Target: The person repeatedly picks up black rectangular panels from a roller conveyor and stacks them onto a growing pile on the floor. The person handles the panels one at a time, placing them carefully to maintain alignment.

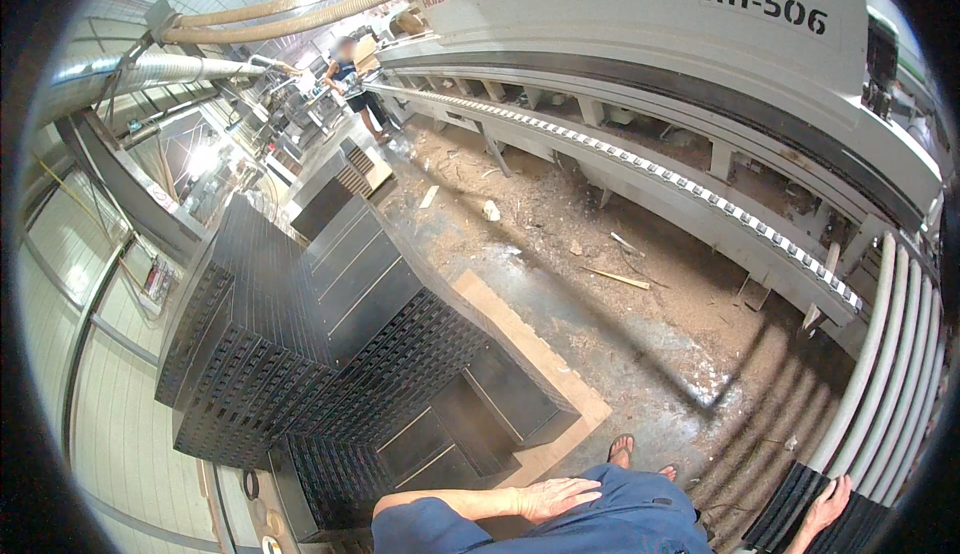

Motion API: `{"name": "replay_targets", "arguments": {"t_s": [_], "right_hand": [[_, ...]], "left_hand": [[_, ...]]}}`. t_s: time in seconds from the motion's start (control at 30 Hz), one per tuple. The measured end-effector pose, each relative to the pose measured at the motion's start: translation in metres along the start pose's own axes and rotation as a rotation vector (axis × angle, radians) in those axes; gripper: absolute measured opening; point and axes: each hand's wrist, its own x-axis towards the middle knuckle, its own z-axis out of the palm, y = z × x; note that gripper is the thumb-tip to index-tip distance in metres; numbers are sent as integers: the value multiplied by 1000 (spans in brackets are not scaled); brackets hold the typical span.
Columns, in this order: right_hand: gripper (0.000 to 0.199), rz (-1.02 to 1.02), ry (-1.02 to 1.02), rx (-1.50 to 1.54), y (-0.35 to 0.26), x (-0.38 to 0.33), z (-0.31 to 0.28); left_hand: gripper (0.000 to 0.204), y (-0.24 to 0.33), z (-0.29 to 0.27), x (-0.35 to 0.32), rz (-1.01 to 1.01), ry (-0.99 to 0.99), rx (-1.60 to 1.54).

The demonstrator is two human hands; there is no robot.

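Note:
My left hand [557,499] lies flat against the front of my blue clothing, fingers stretched and holding nothing. At the lower right, my right hand [826,507] rests on black boards [784,506] with its fingers laid out over them. These boards sit at the near end of several pale grey bars [868,354] of a long machine. Part of the right hand's fingers is hard to make out at the picture's rim.
Tall stacks of black panels [370,294] stand on a tan base board [560,379] to my left. The long white machine [640,24] runs along the right. Wood scraps [617,278] and sawdust litter the floor between. Another person [355,94] stands far ahead beside the machine.

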Motion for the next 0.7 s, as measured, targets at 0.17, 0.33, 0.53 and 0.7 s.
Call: {"name": "replay_targets", "arguments": {"t_s": [0.17, 0.33, 0.53, 0.7], "right_hand": [[31, -15, 5, 3, 0, 0, 1], [31, -15, -3, 18, -10, 3, -7], [31, -21, 13, 10, 1, 0, 0], [32, -7, 0, 11, -4, 0, -2]], "left_hand": [[55, -3, 2, 0, -14, -7, -7], [53, -1, 2, 2, -4, 7, 9], [53, 0, -3, 3, 5, 15, 4], [53, -1, -1, 3, -3, 6, 7]]}}
